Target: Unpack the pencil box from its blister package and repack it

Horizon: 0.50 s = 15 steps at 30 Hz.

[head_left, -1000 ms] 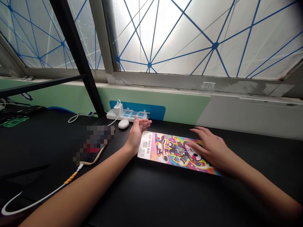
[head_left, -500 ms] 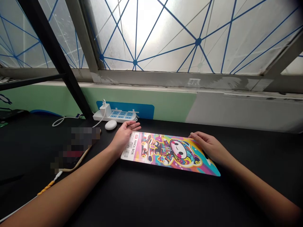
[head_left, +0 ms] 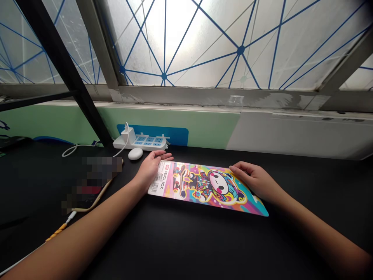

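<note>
A flat, colourful piece (head_left: 204, 186) printed "PENCIL BOX", with a cartoon character on a skateboard and a barcode label, lies sideways between my hands, just over the black table (head_left: 186, 249). My left hand (head_left: 151, 167) grips its label end, thumb on top and the other fingers stretched beyond the far edge. At the other end my right hand (head_left: 252, 179) pinches the far right edge, its thumb and fingers closed on it. The underside of the piece is hidden.
Behind my left hand are a white power strip (head_left: 151, 144) with a plugged-in adapter and a small white rounded case (head_left: 135, 154). A blurred phone-like device (head_left: 96, 182) with a cable (head_left: 56, 232) lies at left. A black post (head_left: 67, 74) slants before the window.
The whole scene has shifted slightly left in view. Both hands keep their hold on the printed piece, which looks nearly unmoved on the table.
</note>
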Each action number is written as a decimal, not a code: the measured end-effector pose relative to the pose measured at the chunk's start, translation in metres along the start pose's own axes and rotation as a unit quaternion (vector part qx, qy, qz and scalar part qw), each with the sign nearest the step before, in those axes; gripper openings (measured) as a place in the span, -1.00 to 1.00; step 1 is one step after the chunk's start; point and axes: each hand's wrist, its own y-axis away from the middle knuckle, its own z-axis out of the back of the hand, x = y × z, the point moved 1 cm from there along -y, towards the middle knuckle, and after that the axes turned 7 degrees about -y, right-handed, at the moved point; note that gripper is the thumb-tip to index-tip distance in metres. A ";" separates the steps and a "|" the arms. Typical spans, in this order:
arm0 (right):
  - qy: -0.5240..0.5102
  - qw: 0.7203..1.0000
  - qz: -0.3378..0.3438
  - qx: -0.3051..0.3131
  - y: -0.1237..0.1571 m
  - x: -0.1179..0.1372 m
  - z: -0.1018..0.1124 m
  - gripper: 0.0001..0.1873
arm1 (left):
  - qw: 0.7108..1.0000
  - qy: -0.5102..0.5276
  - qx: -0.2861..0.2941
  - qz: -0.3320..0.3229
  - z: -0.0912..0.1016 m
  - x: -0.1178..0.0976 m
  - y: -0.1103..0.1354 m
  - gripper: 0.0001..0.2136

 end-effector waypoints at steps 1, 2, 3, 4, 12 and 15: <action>0.008 1.000 0.004 -0.005 0.000 0.001 0.000 -0.47 | 1.000 0.001 -0.001 -0.001 0.000 0.000 0.000 -0.82; 0.019 1.000 0.011 -0.013 0.001 0.002 0.000 -0.48 | 1.000 0.003 -0.002 -0.001 -0.001 0.000 0.000 -0.82; 0.034 0.999 0.022 -0.022 0.002 0.003 0.001 -0.49 | 1.000 0.003 -0.002 -0.002 -0.001 -0.001 0.001 -0.82; 0.054 0.997 0.035 -0.034 0.003 0.005 0.001 -0.50 | 1.000 0.003 -0.002 -0.003 -0.001 -0.001 0.001 -0.82; 0.185 0.941 0.215 -0.184 0.013 0.017 0.008 -0.57 | 0.999 -0.023 0.025 -0.041 0.003 -0.009 0.008 -0.71; 0.209 0.902 0.306 -0.223 0.017 0.021 0.009 -0.62 | 0.993 -0.052 0.034 -0.099 0.002 -0.013 0.015 -0.52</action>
